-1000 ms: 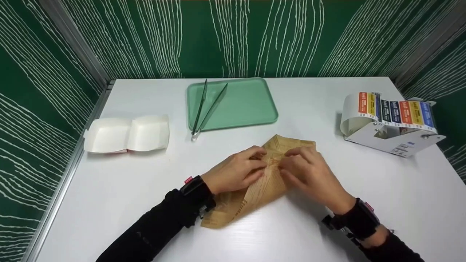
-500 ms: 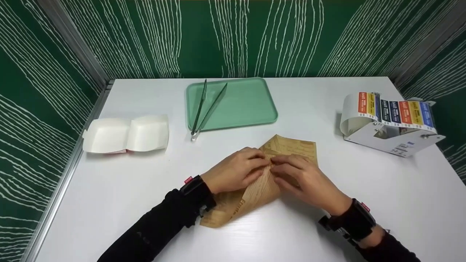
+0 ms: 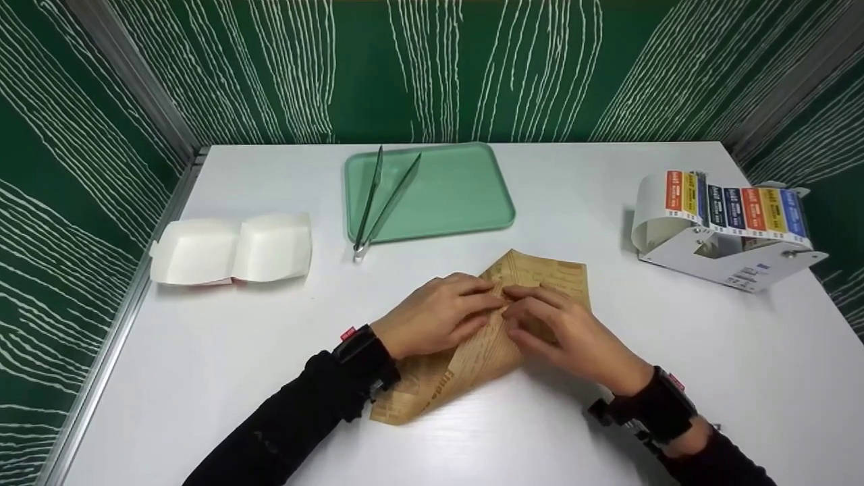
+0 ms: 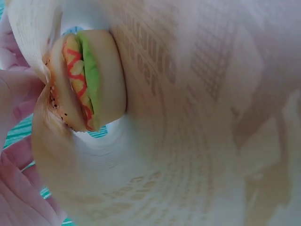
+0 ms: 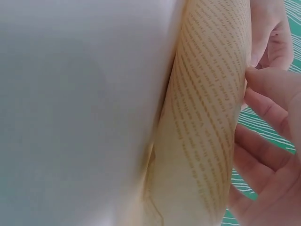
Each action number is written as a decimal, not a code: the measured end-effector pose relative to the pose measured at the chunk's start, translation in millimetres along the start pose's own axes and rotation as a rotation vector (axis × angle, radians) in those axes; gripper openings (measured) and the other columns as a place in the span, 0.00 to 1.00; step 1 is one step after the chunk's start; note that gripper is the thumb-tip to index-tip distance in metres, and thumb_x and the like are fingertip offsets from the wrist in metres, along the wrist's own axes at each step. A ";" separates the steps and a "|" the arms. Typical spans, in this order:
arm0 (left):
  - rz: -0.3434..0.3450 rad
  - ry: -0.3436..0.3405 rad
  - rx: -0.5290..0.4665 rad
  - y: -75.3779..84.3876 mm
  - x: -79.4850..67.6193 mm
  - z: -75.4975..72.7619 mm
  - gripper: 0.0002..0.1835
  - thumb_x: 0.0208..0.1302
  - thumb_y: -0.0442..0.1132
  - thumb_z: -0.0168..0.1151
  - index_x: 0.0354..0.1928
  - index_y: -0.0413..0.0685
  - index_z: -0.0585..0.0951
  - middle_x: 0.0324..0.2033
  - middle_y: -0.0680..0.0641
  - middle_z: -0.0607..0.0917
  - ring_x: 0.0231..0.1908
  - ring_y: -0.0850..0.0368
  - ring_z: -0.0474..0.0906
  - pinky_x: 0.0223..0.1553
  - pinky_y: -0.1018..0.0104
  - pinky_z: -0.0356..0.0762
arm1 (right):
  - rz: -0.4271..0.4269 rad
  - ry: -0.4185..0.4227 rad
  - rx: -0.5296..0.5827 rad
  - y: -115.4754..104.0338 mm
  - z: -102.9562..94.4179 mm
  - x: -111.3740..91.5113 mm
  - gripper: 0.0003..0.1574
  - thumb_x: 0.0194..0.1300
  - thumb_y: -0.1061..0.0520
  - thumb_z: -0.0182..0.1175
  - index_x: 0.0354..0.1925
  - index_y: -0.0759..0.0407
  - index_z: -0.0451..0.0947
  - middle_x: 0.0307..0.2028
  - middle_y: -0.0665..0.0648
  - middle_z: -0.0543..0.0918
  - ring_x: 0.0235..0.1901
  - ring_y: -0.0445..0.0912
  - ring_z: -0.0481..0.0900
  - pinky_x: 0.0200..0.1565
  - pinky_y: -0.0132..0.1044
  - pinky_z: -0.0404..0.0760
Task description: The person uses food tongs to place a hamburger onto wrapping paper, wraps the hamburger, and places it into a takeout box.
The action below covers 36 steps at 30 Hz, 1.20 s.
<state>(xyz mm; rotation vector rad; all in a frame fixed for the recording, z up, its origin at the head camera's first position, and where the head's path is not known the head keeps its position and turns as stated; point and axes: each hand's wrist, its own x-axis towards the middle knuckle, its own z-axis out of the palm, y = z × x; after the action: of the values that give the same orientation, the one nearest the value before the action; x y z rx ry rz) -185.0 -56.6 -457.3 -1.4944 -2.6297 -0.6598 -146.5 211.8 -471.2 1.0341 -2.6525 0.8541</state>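
A sheet of brown newsprint-patterned wrapping paper [image 3: 472,368] is folded over on the white table. Inside it, seen through the paper's open end in the left wrist view, is a burger [image 4: 96,80] with a sesame bun, green lettuce and a filling with red zigzag sauce. My left hand [image 3: 442,317] lies over the left part of the fold, fingertips pinching the paper's gathered top. Close against it, my right hand [image 3: 570,331] pinches the same fold with thumb and fingers. The burger is hidden in the head view.
Behind the paper lies a green tray [image 3: 452,196] with metal tongs [image 3: 368,216] across its left side. An open white carton [image 3: 233,253] stands at the left. A white dispenser [image 3: 725,260] with a roll of coloured labels [image 3: 752,208] is at the right.
My right hand has moved left along the paper until its fingertips meet those of my left hand. The left hand has stayed almost in place.
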 end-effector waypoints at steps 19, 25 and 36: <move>0.070 -0.026 0.114 7.1 8.2 -1.7 0.18 0.84 0.43 0.55 0.69 0.55 0.83 0.68 0.45 0.83 0.69 0.48 0.80 0.65 0.53 0.83 | 0.650 -0.157 -0.127 78.1 -52.2 4.6 0.31 0.78 0.45 0.63 0.60 0.71 0.82 0.63 0.81 0.77 0.61 0.78 0.76 0.59 0.75 0.76; 0.060 -0.037 0.098 7.7 6.9 0.1 0.20 0.84 0.43 0.55 0.71 0.54 0.82 0.71 0.44 0.80 0.71 0.47 0.79 0.68 0.53 0.80 | 0.599 -0.178 -0.175 78.9 -42.6 3.6 0.29 0.76 0.46 0.64 0.58 0.69 0.85 0.59 0.81 0.80 0.58 0.79 0.77 0.57 0.73 0.76; 0.088 -0.013 0.083 7.8 7.9 2.5 0.18 0.84 0.41 0.55 0.67 0.52 0.83 0.69 0.45 0.82 0.69 0.47 0.80 0.66 0.54 0.82 | 0.696 -0.072 0.090 74.9 -39.0 3.6 0.21 0.75 0.45 0.68 0.40 0.63 0.81 0.39 0.62 0.85 0.38 0.53 0.81 0.39 0.41 0.80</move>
<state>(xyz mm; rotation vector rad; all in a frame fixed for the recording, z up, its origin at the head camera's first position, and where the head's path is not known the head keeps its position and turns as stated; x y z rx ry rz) -182.3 -45.8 -455.0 -1.5853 -2.5490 -0.5281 -200.8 276.5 -471.7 0.1177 -3.0917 1.0633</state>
